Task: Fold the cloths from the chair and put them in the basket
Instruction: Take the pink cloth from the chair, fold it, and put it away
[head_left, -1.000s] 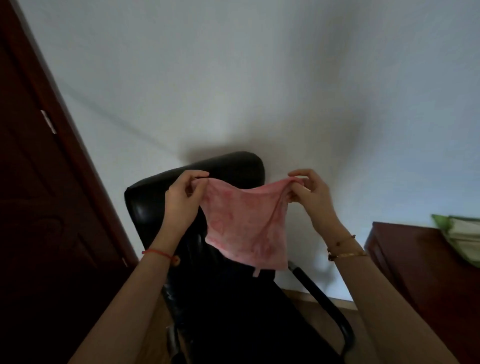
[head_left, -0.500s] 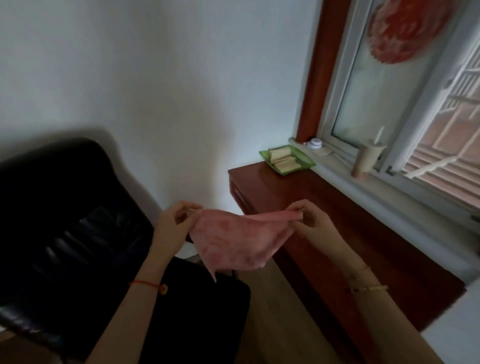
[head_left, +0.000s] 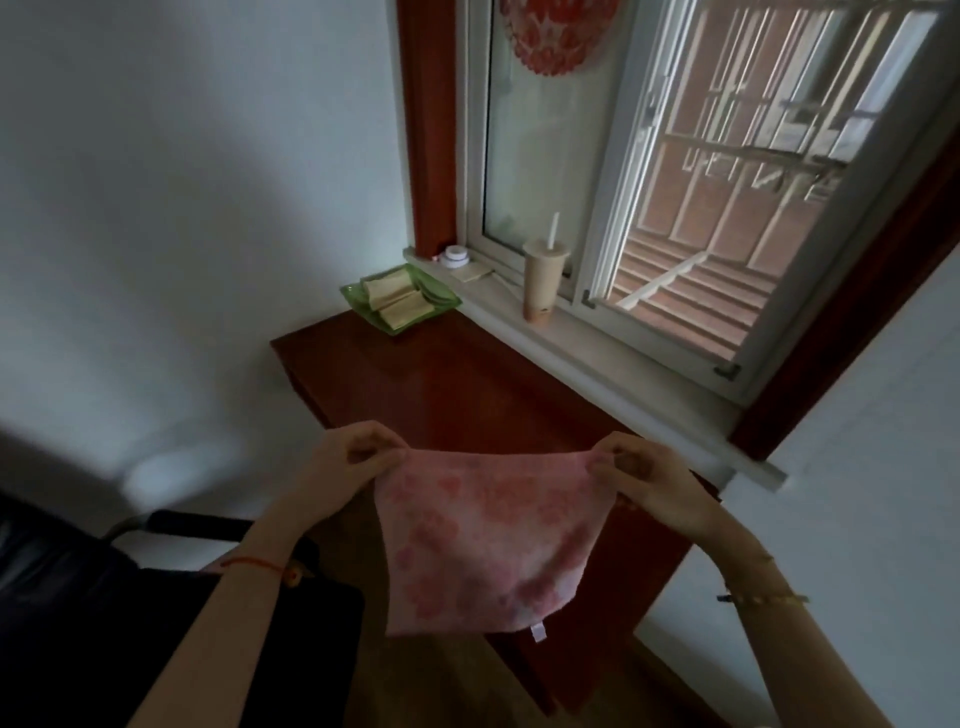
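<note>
A pink patterned cloth (head_left: 483, 540) hangs in the air in front of me, folded, with a small white tag at its lower edge. My left hand (head_left: 343, 467) pinches its top left corner. My right hand (head_left: 649, 483) pinches the top right corner, so the upper edge is stretched flat between them. The cloth hangs over the near end of a dark red wooden table (head_left: 447, 384). A green basket (head_left: 358, 293) with folded pale cloths in it sits at the table's far end by the window. The black chair (head_left: 67, 597) is at the lower left.
A white window sill (head_left: 597, 358) runs along the table's right side, with a tall drink cup and straw (head_left: 543, 283) and a small white round thing (head_left: 456, 255) on it. White walls stand to the left and right. Wooden floor shows below the cloth.
My view has swung right, from the chair to the table and window. Both hands carried the pink cloth along and now hold it over the table's near end, top edge stretched wider.
</note>
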